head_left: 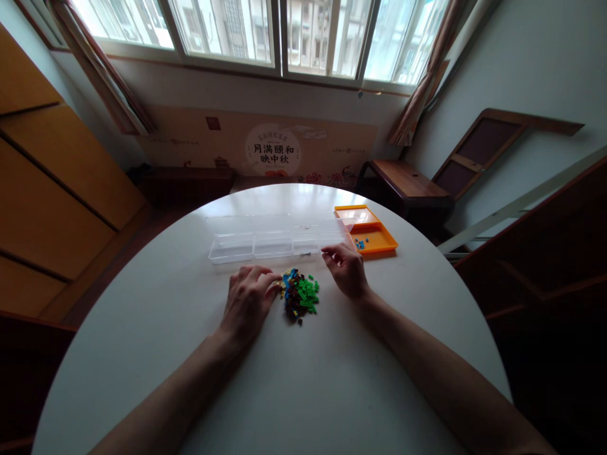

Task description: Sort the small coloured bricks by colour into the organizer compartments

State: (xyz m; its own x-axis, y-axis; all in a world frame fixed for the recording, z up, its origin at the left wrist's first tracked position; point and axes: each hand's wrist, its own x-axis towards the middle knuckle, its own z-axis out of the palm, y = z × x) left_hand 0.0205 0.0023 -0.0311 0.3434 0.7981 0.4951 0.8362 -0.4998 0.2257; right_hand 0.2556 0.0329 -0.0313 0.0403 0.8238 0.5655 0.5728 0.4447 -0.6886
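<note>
on the white, round table (303,385), a clear plastic box (254,245) lies lengthwise across, its compartments oblong. the left hand (249,296) has its grip nearly together at the left edge of the bricks (301,294); whether it pinches one, i cannot tell. they heap between both hands, small and blocky, pointing every way, green at right. the right hand (348,272) bunches near the box, its hold unclear. the orange tray (379,237), long axis slanting far-left, holds blue bits (361,243).
</note>
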